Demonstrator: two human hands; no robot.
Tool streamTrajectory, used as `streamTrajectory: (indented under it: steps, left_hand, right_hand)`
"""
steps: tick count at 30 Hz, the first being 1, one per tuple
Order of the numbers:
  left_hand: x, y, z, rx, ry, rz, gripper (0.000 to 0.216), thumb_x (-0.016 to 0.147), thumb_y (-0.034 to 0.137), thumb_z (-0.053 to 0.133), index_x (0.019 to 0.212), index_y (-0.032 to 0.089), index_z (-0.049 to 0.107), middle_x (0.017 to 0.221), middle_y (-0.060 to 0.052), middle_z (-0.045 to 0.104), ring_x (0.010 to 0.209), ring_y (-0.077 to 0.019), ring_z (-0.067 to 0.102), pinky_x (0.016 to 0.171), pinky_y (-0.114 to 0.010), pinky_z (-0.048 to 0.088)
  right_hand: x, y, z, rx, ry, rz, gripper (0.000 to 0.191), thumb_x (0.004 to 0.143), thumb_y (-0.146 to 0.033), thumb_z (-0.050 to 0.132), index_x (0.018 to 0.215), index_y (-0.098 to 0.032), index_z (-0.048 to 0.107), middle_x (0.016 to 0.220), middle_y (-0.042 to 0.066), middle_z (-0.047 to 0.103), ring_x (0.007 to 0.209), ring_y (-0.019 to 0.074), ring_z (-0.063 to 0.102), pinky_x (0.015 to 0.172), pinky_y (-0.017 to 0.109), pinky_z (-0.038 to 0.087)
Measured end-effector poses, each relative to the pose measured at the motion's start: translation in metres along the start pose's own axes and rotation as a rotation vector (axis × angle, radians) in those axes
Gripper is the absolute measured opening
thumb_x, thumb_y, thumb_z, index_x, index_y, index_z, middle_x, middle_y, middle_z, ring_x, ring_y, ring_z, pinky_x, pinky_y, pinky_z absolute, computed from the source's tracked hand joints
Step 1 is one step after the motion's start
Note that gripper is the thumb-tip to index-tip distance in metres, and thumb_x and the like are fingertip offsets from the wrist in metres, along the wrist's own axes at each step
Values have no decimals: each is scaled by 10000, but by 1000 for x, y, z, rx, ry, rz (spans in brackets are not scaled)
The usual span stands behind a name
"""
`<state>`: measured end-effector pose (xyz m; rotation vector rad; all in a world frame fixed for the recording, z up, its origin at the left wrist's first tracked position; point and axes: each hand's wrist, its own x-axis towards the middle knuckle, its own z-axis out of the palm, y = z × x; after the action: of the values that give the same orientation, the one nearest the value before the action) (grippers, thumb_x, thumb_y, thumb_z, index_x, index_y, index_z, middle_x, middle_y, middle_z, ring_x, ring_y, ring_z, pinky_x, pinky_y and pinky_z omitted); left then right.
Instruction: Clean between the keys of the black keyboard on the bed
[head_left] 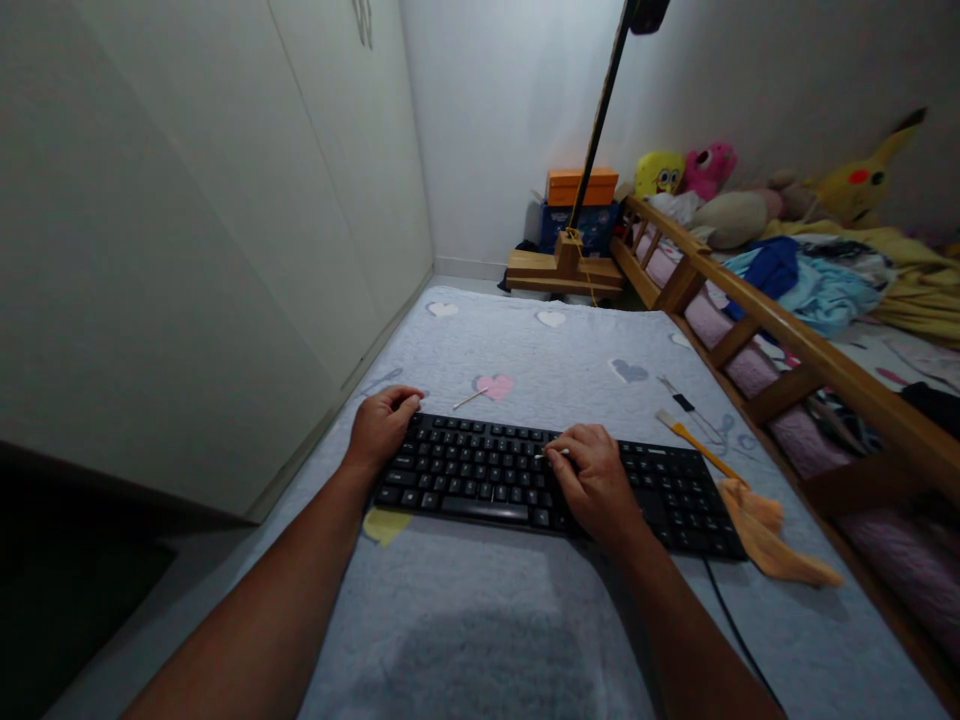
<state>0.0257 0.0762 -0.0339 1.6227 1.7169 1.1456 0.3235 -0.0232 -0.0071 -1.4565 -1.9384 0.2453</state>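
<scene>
A black keyboard [480, 470] lies on the patterned cloth, its cable running off toward me on the right. My right hand [592, 475] is over the keys right of the middle, closed in a pinch on a cotton swab [540, 457] whose white tip points left at the keys. At the keyboard's upper left corner, my left hand [381, 428] grips the end with curled fingers; the fingertips are partly hidden. Beyond the top edge, a second cotton swab [470, 399] rests across a pink heart print.
To the right lie a brush with an orange handle [701, 445], tweezers-like metal tool [684, 403] and an orange cloth [772, 535]. A wooden bed rail [780, 340] borders the right side. White cabinet doors [225, 250] stand left. A pole on a wooden base [566, 265] is behind.
</scene>
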Motion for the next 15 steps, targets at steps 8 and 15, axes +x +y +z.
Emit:
streamTrajectory:
  steps: [8,15]
  left_hand:
    - [1,-4,1,-1,-3,4,350,744,437,588,892,174,765,853,-55,757,817,-249,675,781,-346,509]
    - [0,0,0,9,-6,7,352,736,433,583,883,168,760,860,-59,754,828,-249,670,793,-349,504]
  right_hand:
    - [0,0,1,12,0,-23,180,942,-195,557,840,-221,703,858,51,670,916,226,547,866,403,385]
    - [0,-1,3,29,-16,-47,170,946,-203,572,870,-230,721,885,47,697,929,223,560,880,410,383]
